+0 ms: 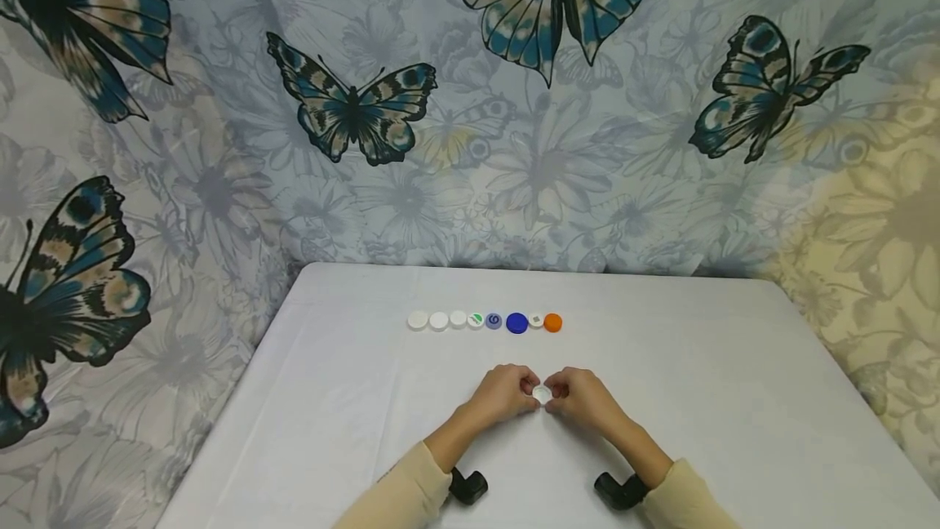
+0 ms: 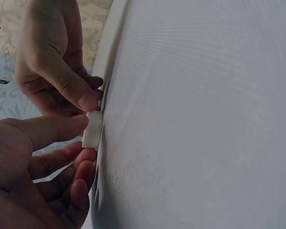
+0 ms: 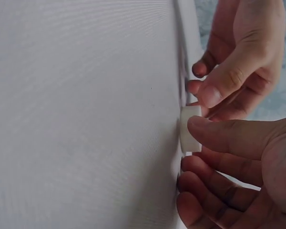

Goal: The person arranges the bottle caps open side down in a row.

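A small white bottle cap [image 1: 542, 394] is at the front middle of the white table, between the two hands. My left hand [image 1: 507, 393] pinches its left side with thumb and fingers. From the other side my right hand [image 1: 580, 397] pinches it too. In the left wrist view the cap [image 2: 92, 130] stands edge-on against the cloth, the left thumb on its side. The right wrist view shows the right thumb on the cap [image 3: 190, 129], with a finger under its lower edge. Curled fingers hide part of the rim.
Behind the hands runs a row of bottle caps: plain white ones [image 1: 438, 322], a green-marked one [image 1: 476, 321], a swirled blue one [image 1: 494, 322], a dark blue one [image 1: 517, 323], a small white one [image 1: 536, 321] and an orange one [image 1: 553, 323]. Butterfly-print cloth [image 1: 352, 211] hangs behind the table.
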{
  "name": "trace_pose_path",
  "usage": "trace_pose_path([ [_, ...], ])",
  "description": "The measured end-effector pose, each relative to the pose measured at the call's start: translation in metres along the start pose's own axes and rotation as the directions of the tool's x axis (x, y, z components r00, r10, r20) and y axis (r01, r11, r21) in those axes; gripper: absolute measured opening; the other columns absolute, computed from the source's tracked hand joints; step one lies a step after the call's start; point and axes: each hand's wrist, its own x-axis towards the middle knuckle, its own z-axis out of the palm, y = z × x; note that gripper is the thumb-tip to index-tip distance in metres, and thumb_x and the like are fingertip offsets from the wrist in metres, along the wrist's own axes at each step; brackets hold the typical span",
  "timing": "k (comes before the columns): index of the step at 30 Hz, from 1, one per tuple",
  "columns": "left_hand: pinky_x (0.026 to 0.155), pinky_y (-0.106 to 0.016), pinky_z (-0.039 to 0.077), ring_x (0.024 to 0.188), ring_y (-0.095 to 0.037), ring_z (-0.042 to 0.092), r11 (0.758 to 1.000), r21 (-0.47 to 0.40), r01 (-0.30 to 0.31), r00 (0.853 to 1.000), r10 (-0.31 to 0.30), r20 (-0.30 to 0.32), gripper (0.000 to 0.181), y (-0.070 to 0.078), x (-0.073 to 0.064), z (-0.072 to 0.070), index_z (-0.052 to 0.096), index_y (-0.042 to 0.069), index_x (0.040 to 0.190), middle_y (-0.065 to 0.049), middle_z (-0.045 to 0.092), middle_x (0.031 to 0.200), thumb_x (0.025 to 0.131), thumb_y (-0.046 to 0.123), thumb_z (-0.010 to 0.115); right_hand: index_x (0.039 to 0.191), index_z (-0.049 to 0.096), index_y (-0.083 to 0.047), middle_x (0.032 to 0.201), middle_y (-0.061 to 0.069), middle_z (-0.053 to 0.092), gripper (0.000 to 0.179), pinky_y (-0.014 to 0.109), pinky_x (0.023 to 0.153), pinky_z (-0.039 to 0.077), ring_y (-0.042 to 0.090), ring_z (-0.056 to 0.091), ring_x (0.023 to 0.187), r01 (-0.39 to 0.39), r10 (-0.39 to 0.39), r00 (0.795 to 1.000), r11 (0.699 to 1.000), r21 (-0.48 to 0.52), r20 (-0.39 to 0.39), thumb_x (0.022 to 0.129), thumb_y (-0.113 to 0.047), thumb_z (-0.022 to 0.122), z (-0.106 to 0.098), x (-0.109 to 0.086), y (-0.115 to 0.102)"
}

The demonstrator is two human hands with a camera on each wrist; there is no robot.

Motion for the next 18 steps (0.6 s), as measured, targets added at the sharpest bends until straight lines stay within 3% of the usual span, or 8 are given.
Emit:
trace_pose_path([
  [5, 0.063, -0.017, 0.039, 0.065, -0.002, 0.046, 1.000, 0.004, -0.002, 1.000, 0.002, -0.016, 0.022, -0.0002, -0.0006, 0.0020, 0.072, 0.009, 0.095, 0.008, 0.061, 0.073, 0.076, 0.015, 0.082, 0.091, 0.074, -0.001, 0.071, -0.003, 0.057, 0.019, 0.020, 0.059, 0.038, 0.009, 0.046, 0.067, -0.008, 0.008, 1.000, 1.000, -0.008, -0.008, 0.072, -0.002, 0.080, 0.0011, -0.0018, -0.0021],
  [18, 0.064, -0.016, 0.040, 0.065, -0.001, 0.047, 1.000, 0.011, -0.026, 1.000, 0.026, -0.018, 0.023, -0.0045, -0.0037, -0.0011, 0.072, 0.009, 0.097, 0.007, 0.063, 0.075, 0.077, 0.013, 0.082, 0.092, 0.074, 0.000, 0.074, -0.003, 0.062, 0.019, 0.019, 0.060, 0.043, 0.004, 0.049, 0.067, 0.075, -0.075, 0.997, 0.997, 0.017, -0.003, 0.075, -0.005, 0.080, 0.0036, -0.0001, 0.0021],
])
